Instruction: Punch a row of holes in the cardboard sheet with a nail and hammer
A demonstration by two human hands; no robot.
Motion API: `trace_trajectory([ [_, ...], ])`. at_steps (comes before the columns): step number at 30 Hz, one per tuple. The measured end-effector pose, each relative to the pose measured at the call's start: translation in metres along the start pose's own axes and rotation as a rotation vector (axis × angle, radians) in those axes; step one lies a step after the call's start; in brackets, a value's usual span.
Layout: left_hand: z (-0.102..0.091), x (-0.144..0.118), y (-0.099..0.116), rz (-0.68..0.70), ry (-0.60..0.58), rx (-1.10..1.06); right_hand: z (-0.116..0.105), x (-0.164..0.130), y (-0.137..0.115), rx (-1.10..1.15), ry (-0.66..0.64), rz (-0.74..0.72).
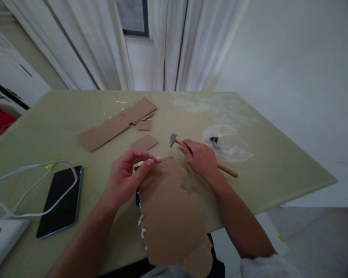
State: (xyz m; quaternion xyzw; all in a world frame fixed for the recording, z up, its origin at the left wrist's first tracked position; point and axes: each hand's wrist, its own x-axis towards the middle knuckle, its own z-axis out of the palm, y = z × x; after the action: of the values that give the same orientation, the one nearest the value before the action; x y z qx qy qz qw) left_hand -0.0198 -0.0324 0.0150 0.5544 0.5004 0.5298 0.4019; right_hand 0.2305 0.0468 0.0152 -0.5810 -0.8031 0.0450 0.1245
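Note:
A torn brown cardboard sheet lies on the table in front of me, with small holes near its far end, and hangs over the near edge. My left hand pinches something small, too tiny to make out, at the sheet's far corner. My right hand grips the wooden handle of a small hammer. The hammer's metal head points left, just beyond the sheet.
Cardboard strips and a small piece lie farther back on the green table. A clear plastic bag with small dark items sits right of the hammer. A black phone, white cable and white device are at left.

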Motion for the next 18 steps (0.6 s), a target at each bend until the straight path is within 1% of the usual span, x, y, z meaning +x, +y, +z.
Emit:
trace_trajectory([
  [2,0.0031,-0.0029,0.0015,0.001,-0.048,0.039,-0.0002,0.0,-0.0005,0.002,-0.009,-0.002],
  [5,0.0057,-0.0037,0.0026,0.04,-0.088,0.143,-0.0003,-0.0005,-0.0016,-0.005,-0.017,-0.004],
  [10,0.0041,-0.0009,0.0035,0.133,-0.109,0.324,0.0003,-0.0017,-0.0021,-0.004,-0.014,-0.02],
  [14,0.0024,-0.0006,0.0043,0.148,-0.128,0.385,-0.0017,-0.0021,-0.003,0.003,-0.015,-0.023],
  [18,0.0021,-0.0017,0.0043,0.153,-0.122,0.411,-0.0038,-0.0019,-0.0043,0.0,-0.023,-0.014],
])
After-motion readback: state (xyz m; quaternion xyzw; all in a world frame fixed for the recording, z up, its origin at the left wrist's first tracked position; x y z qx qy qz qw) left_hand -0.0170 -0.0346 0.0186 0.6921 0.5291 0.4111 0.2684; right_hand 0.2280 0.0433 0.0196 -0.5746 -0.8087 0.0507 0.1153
